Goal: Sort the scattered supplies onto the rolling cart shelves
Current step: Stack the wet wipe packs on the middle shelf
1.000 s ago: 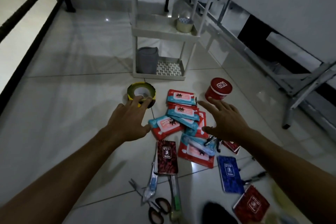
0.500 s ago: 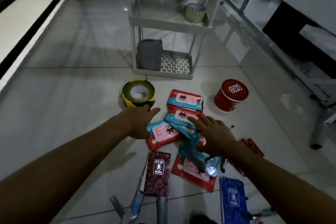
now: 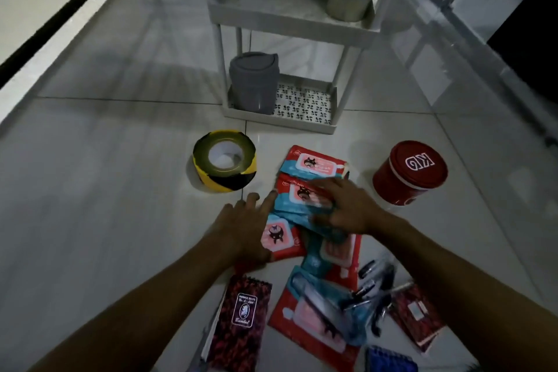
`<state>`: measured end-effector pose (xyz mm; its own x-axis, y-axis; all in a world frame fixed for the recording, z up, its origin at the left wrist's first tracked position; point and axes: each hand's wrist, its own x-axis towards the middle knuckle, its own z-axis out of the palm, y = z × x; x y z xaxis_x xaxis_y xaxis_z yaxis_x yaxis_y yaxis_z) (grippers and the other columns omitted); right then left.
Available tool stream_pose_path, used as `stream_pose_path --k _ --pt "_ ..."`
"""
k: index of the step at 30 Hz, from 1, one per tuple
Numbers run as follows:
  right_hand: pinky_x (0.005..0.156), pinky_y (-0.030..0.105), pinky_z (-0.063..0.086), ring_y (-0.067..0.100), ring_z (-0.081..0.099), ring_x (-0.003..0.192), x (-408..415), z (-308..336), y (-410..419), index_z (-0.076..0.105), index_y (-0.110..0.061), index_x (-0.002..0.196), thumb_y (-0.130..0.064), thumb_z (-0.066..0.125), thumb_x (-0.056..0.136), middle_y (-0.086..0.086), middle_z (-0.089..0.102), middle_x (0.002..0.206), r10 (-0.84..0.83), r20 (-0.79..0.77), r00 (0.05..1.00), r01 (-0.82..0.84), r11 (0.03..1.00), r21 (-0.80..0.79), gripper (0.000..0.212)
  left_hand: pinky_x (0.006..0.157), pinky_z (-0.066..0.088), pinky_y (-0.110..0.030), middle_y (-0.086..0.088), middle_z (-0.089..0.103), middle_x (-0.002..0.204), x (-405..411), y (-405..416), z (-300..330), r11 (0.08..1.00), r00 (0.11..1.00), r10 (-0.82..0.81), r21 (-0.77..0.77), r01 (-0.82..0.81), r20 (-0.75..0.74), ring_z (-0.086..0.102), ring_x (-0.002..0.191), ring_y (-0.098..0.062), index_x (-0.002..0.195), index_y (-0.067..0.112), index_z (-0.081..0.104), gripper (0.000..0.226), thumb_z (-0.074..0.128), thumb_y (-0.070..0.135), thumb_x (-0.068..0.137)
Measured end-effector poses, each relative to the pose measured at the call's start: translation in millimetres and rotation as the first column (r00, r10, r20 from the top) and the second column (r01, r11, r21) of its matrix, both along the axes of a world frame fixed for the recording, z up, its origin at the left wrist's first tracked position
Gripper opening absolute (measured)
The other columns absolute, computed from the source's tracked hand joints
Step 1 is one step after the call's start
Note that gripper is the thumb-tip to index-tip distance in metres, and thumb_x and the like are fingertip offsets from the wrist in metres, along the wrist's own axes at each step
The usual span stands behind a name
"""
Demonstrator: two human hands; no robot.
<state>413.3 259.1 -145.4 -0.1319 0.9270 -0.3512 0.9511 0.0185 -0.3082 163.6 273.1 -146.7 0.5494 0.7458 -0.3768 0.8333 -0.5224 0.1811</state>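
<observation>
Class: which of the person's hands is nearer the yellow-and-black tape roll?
Left. The left hand lies just below the tape roll, fingertips short of it. The right hand rests on the wipes packs, farther right.

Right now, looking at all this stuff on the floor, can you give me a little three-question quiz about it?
1. True or false: the striped tape roll already sits on the cart.
2. What sits on the cart's bottom shelf? A) a red tin B) a grey bin C) a notebook
3. Fill in: both hands, left and right, are on the wipes ____.

Key: 1. False, it is on the floor. 2. B, the grey bin; the red tin is on the floor. 3. packs.
</observation>
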Motion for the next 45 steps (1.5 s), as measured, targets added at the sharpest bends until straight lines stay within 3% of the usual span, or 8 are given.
stream_pose_path --k 8,14,25,31,35,38,42,45 --pt "0.115 0.056 0.003 0.030 0.004 0.148 21.3 -28.3 84.7 0.001 -0.041 0.150 -0.101 0.035 0.050 0.001 0.004 0.163 0.025 0.093 0.995 -0.018 0.997 -0.079 0.122 0.103 0.035 -0.047 -0.009 0.031 0.145 22.7 16.1 -24.5 0.959 0.988 -0.031 0.282 -0.014 0.154 0.039 0.128 -0.029 0.146 0.026 0.002 0.099 0.056 0.066 0.073" --pt "0.112 0.058 0.018 0.033 0.016 0.145 27.0 -49.5 105.3 0.016 -0.032 0.152 -0.081 0.039 0.080 0.002 0.018 0.160 -0.124 0.071 0.990 0.129 0.990 -0.063 0.090 0.101 0.037 -0.045 -0.003 0.040 0.139 24.2 23.1 -42.8 0.961 0.978 0.003 0.269 -0.061 0.209 0.045 0.122 -0.026 0.144 0.028 0.013 0.091 0.049 0.072 0.073" --pt "0.102 0.045 0.044 0.027 0.048 0.122 8.6 -19.5 73.2 0.033 -0.028 0.144 -0.070 0.077 0.059 0.006 0.045 0.138 -0.075 -0.048 0.996 0.057 0.952 -0.301 0.105 0.097 0.037 -0.042 -0.006 0.044 0.132 30.6 15.3 -35.8 0.947 0.979 0.042 0.304 -0.102 0.197 0.047 0.117 -0.026 0.145 0.020 0.017 0.088 0.049 0.067 0.080" --pt "0.100 0.043 0.045 0.028 0.048 0.120 -4.3 -12.0 56.4 0.040 -0.025 0.141 -0.068 0.061 0.078 0.007 0.047 0.135 -0.051 -0.047 0.998 0.032 0.940 -0.341 0.079 0.100 0.037 -0.044 -0.006 0.042 0.137 23.1 15.3 -30.0 0.976 0.967 0.039 0.200 -0.092 0.251 0.045 0.122 -0.027 0.148 0.022 0.014 0.098 0.058 0.068 0.073" --pt "0.106 0.048 0.031 0.022 0.055 0.116 -10.3 -11.5 49.4 0.039 -0.028 0.140 -0.077 0.062 0.069 -0.003 0.058 0.131 -0.026 0.039 0.999 0.038 0.937 -0.348 0.089 0.104 0.035 -0.046 -0.009 0.035 0.144 3.3 22.2 -19.3 0.989 0.974 0.054 0.124 -0.082 0.221 0.039 0.131 -0.029 0.151 0.024 0.007 0.112 0.065 0.070 0.067" --pt "0.104 0.048 0.026 0.017 0.060 0.098 -12.5 -13.4 46.7 0.052 -0.030 0.124 -0.084 0.060 0.062 -0.008 0.066 0.105 -0.019 0.100 0.995 0.047 0.957 -0.288 0.083 0.106 0.034 -0.044 -0.008 0.031 0.147 -8.5 22.7 -13.4 0.988 0.990 0.049 0.136 -0.068 0.133 0.036 0.133 -0.028 0.151 0.025 0.001 0.118 0.071 0.066 0.065" --pt "0.083 0.032 0.050 0.009 0.063 0.083 -14.1 -11.0 37.4 0.048 -0.030 0.118 -0.075 0.072 0.061 -0.008 0.066 0.106 -0.117 -0.059 0.991 0.095 0.952 -0.292 0.076 0.109 0.033 -0.043 -0.008 0.029 0.149 -15.7 20.3 -8.7 0.986 0.994 0.045 0.159 -0.060 0.096 0.034 0.134 -0.027 0.151 0.024 0.001 0.119 0.071 0.067 0.065" --pt "0.069 0.027 0.048 0.011 0.060 0.081 -16.7 -10.0 29.5 0.041 -0.027 0.132 -0.070 0.071 0.066 -0.003 0.063 0.115 -0.138 -0.070 0.988 0.115 0.957 -0.265 0.084 0.109 0.033 -0.043 -0.007 0.029 0.149 -14.6 18.7 -6.4 0.986 0.991 0.058 0.150 -0.076 0.118 0.034 0.134 -0.027 0.151 0.024 0.002 0.118 0.071 0.067 0.065"
